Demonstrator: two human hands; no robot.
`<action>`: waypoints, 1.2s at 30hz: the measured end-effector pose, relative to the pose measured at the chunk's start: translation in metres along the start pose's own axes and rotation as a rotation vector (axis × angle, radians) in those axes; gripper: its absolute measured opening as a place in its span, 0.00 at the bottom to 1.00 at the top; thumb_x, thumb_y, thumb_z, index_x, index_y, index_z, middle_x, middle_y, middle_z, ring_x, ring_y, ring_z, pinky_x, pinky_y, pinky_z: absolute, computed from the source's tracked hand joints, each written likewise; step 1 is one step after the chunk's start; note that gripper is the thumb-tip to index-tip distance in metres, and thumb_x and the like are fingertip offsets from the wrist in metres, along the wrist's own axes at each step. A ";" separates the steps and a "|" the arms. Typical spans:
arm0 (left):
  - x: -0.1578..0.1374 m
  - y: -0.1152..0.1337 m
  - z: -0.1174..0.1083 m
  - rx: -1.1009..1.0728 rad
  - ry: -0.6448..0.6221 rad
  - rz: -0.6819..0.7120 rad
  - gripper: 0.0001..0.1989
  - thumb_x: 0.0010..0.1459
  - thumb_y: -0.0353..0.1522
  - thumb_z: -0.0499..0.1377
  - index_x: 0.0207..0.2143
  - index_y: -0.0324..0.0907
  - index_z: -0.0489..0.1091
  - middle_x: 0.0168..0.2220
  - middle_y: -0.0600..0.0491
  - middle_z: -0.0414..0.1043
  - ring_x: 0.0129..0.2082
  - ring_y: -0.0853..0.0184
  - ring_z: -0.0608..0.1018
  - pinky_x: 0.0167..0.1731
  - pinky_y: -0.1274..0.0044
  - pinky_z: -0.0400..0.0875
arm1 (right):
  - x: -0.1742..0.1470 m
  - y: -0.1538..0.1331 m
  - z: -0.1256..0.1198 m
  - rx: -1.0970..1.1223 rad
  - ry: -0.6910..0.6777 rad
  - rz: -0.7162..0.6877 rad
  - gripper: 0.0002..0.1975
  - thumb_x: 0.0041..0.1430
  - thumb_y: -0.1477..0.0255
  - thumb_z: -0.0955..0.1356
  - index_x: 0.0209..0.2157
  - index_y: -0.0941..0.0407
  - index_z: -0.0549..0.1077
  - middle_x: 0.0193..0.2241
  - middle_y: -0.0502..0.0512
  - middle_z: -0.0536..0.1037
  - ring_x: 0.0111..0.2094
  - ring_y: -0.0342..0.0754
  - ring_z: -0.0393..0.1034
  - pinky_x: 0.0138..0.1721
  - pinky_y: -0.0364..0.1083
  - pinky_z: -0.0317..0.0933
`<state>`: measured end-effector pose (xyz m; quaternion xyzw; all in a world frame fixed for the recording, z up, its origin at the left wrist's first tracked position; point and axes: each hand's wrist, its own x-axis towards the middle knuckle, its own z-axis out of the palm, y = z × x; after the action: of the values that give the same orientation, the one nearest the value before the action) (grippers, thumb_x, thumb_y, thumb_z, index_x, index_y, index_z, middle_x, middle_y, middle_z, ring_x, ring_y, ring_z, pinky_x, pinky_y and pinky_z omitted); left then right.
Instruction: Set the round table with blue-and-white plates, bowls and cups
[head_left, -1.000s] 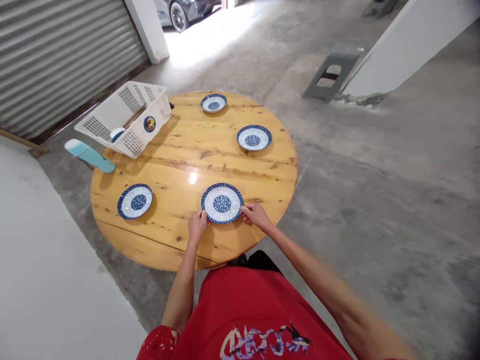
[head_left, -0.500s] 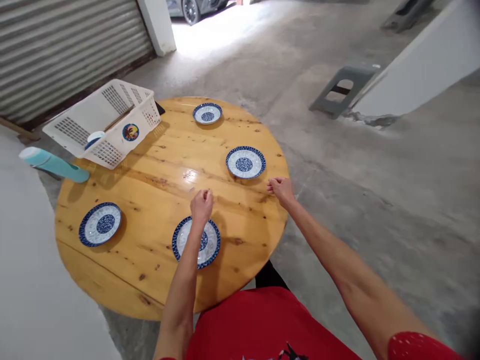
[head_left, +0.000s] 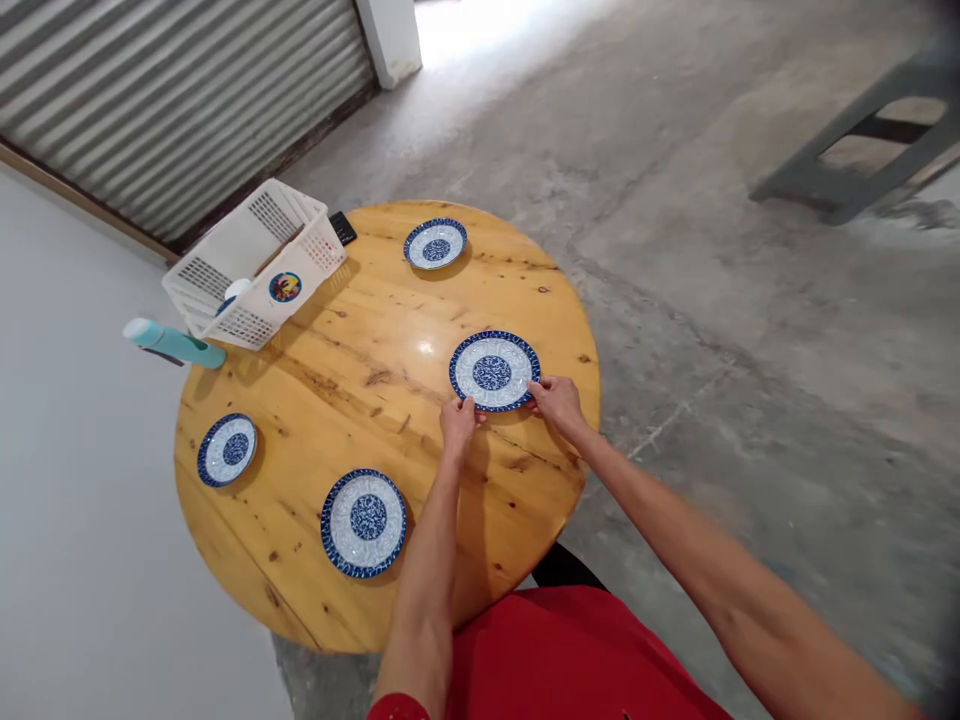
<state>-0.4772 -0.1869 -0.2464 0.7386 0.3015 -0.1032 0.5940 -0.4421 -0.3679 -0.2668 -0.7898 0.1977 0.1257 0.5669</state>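
Observation:
A blue-and-white patterned plate (head_left: 493,372) is at the right side of the round wooden table (head_left: 322,330). My left hand (head_left: 459,422) grips its near rim at the lower left, thumb on top. On the lower right of the same rim, my right hand (head_left: 556,402) pinches it with thumb above and fingers below. Whether the plate rests on the table or is slightly raised, I cannot tell. Three matching plates lie apart from my hands: a near plate (head_left: 364,523), a left plate (head_left: 227,450) and a far plate (head_left: 435,244).
At the table's far left stands a white plastic basket (head_left: 251,270) with a bowl and sticks inside. Beside it are a turquoise bottle (head_left: 176,343) and a dark flat object (head_left: 343,228). A grey stool (head_left: 862,150) stands on the floor to the right.
Both hands have come to the right-hand plate and taken hold of its near rim. My left hand has left the space above the near plate. The view has shifted somewhat.

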 end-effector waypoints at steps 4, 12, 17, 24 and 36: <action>-0.004 -0.006 -0.002 0.024 0.013 -0.022 0.11 0.63 0.34 0.55 0.28 0.41 0.70 0.23 0.52 0.77 0.25 0.68 0.80 0.26 0.80 0.71 | -0.004 0.004 -0.002 -0.041 0.007 0.025 0.09 0.59 0.71 0.69 0.25 0.58 0.74 0.18 0.53 0.74 0.23 0.47 0.73 0.28 0.40 0.68; -0.015 -0.013 -0.009 -0.014 -0.093 -0.061 0.14 0.66 0.37 0.55 0.28 0.41 0.68 0.25 0.50 0.79 0.24 0.67 0.80 0.25 0.79 0.70 | -0.017 0.005 -0.011 -0.076 -0.019 0.000 0.13 0.60 0.65 0.71 0.25 0.58 0.73 0.19 0.54 0.75 0.23 0.47 0.73 0.26 0.39 0.66; -0.029 -0.021 -0.033 -0.077 -0.056 -0.053 0.17 0.67 0.43 0.55 0.30 0.40 0.67 0.26 0.50 0.77 0.23 0.69 0.79 0.24 0.81 0.69 | -0.037 0.016 -0.028 0.109 0.080 0.006 0.16 0.64 0.60 0.68 0.29 0.58 0.72 0.25 0.54 0.77 0.21 0.43 0.71 0.23 0.38 0.65; -0.073 -0.057 -0.062 -0.128 0.004 0.006 0.10 0.63 0.37 0.53 0.30 0.42 0.67 0.27 0.54 0.75 0.23 0.72 0.77 0.24 0.82 0.68 | -0.118 0.083 -0.070 0.295 0.312 0.073 0.19 0.52 0.55 0.71 0.32 0.58 0.72 0.25 0.54 0.77 0.21 0.44 0.71 0.21 0.39 0.64; -0.181 -0.095 -0.002 0.300 -0.242 0.140 0.10 0.63 0.35 0.53 0.29 0.46 0.71 0.26 0.55 0.76 0.28 0.67 0.77 0.33 0.77 0.68 | -0.173 0.170 -0.107 0.307 0.297 0.375 0.14 0.42 0.64 0.70 0.32 0.56 0.73 0.24 0.52 0.77 0.22 0.45 0.72 0.23 0.41 0.68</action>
<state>-0.6759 -0.2323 -0.2310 0.8204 0.1570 -0.1933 0.5148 -0.6759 -0.4868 -0.3031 -0.6539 0.4381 0.0799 0.6116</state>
